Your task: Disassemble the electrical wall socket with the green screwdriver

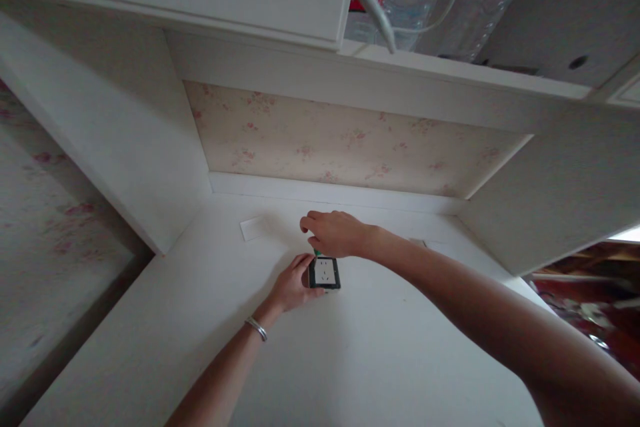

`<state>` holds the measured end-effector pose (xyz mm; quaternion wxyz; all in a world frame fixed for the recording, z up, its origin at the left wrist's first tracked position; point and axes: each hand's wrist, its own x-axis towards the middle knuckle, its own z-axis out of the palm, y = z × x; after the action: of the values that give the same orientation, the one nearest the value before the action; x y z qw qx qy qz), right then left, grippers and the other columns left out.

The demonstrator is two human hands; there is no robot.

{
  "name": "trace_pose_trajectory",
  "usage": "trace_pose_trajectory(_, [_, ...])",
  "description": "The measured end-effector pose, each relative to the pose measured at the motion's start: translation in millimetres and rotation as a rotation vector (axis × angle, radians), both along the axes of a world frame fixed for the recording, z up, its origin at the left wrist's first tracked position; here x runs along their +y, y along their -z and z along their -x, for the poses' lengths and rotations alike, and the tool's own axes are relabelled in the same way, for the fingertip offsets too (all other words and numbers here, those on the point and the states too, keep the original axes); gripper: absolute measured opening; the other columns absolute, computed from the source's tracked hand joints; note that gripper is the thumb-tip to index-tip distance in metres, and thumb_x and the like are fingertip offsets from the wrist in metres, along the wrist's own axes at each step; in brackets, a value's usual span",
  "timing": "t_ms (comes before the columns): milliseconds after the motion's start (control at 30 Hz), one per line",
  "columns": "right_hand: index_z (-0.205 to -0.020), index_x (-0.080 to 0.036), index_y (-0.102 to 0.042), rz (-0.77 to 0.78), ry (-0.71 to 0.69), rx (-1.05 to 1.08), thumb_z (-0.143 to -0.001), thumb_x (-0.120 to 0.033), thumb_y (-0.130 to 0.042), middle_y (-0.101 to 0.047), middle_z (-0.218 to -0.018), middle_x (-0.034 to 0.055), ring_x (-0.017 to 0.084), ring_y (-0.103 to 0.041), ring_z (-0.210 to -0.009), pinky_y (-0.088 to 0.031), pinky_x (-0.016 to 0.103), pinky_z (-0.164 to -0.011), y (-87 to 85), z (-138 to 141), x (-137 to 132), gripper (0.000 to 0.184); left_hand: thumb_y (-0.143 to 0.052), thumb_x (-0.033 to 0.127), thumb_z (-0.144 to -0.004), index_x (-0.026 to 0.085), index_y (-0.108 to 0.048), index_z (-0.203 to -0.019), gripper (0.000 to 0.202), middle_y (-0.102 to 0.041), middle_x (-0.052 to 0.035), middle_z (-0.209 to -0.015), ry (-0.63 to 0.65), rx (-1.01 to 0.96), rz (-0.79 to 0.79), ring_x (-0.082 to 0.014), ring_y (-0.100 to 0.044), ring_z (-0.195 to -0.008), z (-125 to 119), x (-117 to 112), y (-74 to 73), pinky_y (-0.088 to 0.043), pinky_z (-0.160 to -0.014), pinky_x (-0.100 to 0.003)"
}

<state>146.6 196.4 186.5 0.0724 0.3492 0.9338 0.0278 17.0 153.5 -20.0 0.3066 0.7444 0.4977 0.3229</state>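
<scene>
Gripping a black-framed socket (pixel 325 272) from its left side with the left hand (pixel 293 285), with fingers half-bent at the far left corner and thumb along the near edge. Located toward the back edge of the tabletop (pixel 420 353), about midway between its sides, right of a flat white rectangle (pixel 254 228). Curling the right hand (pixel 337 233) over the socket's far edge, with fingers bent above a small green piece (pixel 317 252); cannot tell whether holding it. Wearing a silver bangle (pixel 257 328) on the left wrist.
</scene>
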Motion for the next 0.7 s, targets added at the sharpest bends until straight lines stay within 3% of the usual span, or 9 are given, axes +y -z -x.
trace_pose_trajectory(133, [-0.109,-0.025,-0.051,0.042,0.002,0.021,-0.078,-0.037,-0.052,-0.059,-0.113,0.0062,0.022,-0.062,-0.086,-0.045,0.03,-0.063,-3.7,-1.0,1.5,0.034,-0.073,0.046,-0.061,0.02,-0.042,-0.133,0.082,-0.042,-0.0085,-0.136,-0.006,0.016,0.008,-0.0265,-0.042,-0.124,0.3,0.6,1.8,-0.035,-0.104,-0.035])
trace_pose_trajectory(233, [-0.104,-0.021,-0.055,0.049,0.082,0.019,-0.085,-0.047,-0.041,-0.064,-0.1,0.0087,0.024,-0.061,-0.087,-0.044,0.032,-0.066,-3.3,1.9,1.5,0.035,-0.074,0.046,-0.061,0.021,-0.042,-0.133,0.083,-0.043,-0.0084,-0.136,-0.006,0.012,0.003,-0.027,-0.042,-0.124,0.6,1.7,4.1,-0.035,-0.105,-0.036])
trace_pose_trajectory(367, [-0.102,-0.022,-0.056,0.112,0.015,0.021,-0.08,-0.031,-0.048,-0.064,-0.105,0.007,0.022,-0.06,-0.089,-0.043,0.029,-0.066,-2.9,3.3,1.0,0.026,-0.074,0.045,-0.061,0.023,-0.042,-0.132,0.081,-0.044,-0.0078,-0.134,0.012,0.004,-0.015,-0.0266,-0.043,-0.122,1.2,2.4,4.7,-0.036,-0.103,-0.036])
trace_pose_trajectory(433, [-0.104,-0.024,-0.055,0.123,0.016,0.013,-0.074,-0.033,-0.054,-0.063,-0.107,0.0056,0.022,-0.06,-0.088,-0.042,0.028,-0.063,-2.6,2.8,0.4,0.031,-0.074,0.045,-0.061,0.023,-0.042,-0.133,0.081,-0.044,-0.0076,-0.134,0.018,0.008,-0.016,-0.0265,-0.043,-0.122,1.6,2.5,4.8,-0.037,-0.102,-0.036])
trace_pose_trajectory(533, [-0.1,-0.022,-0.056,0.084,0.058,0.011,-0.079,-0.043,-0.049,-0.063,-0.101,0.0072,0.023,-0.06,-0.086,-0.042,0.03,-0.063,-1.1,1.7,-0.9,0.03,-0.074,0.045,-0.061,0.023,-0.04,-0.134,0.083,-0.042,-0.0078,-0.136,0.015,0.01,-0.017,-0.0266,-0.042,-0.123,1.8,2.6,5.5,-0.036,-0.103,-0.036])
trace_pose_trajectory(600, [-0.097,-0.02,-0.057,0.065,0.06,0.021,-0.083,-0.038,-0.044,-0.063,-0.099,0.0084,0.022,-0.06,-0.086,-0.042,0.03,-0.065,-0.4,0.8,-1.6,0.026,-0.074,0.045,-0.061,0.022,-0.04,-0.134,0.083,-0.043,-0.0078,-0.136,0.011,0.004,-0.024,-0.0259,-0.042,-0.123,1.8,2.3,5.7,-0.036,-0.103,-0.036])
trace_pose_trajectory(700, [-0.102,-0.022,-0.055,0.096,0.031,0.022,-0.077,-0.029,-0.05,-0.06,-0.108,0.0074,0.02,-0.06,-0.085,-0.042,0.027,-0.063,-1.4,-0.6,-2.5,0.026,-0.074,0.045,-0.061,0.024,-0.042,-0.132,0.081,-0.044,-0.0063,-0.134,0.015,-0.006,-0.033,-0.0249,-0.044,-0.122,1.7,1.6,4.6,-0.037,-0.102,-0.034])
